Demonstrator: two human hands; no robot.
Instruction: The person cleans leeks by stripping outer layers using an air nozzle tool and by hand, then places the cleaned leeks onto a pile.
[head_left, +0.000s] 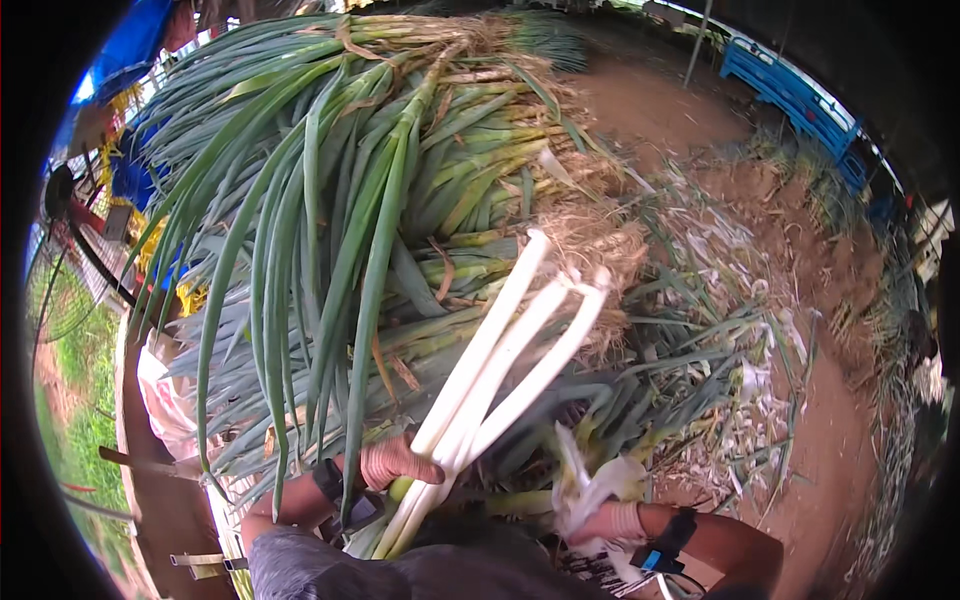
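Note:
My gloved left hand (400, 461) grips a bunch of large green onions (480, 375) around the stalks. Three smooth white shanks fan up and away from it, their root ends topped by a tangle of brown roots (592, 244). Lower right, my gloved right hand (606, 521) is closed on loose whitish peeled leaf sheaths (596, 480), apart from the bunch. Both wrists wear dark straps. Ahead of my left hand, a large heap of unpeeled green onions (450, 202) lies with leaves to the left and roots to the right.
A litter of peelings and cut leaves (735, 375) spreads over the bare soil floor (645, 97) to the right. A blue metal frame (791, 94) stands far right. Blue tarpaulin (135, 45), a white sack (165, 397) and a ledge (157, 517) are on the left.

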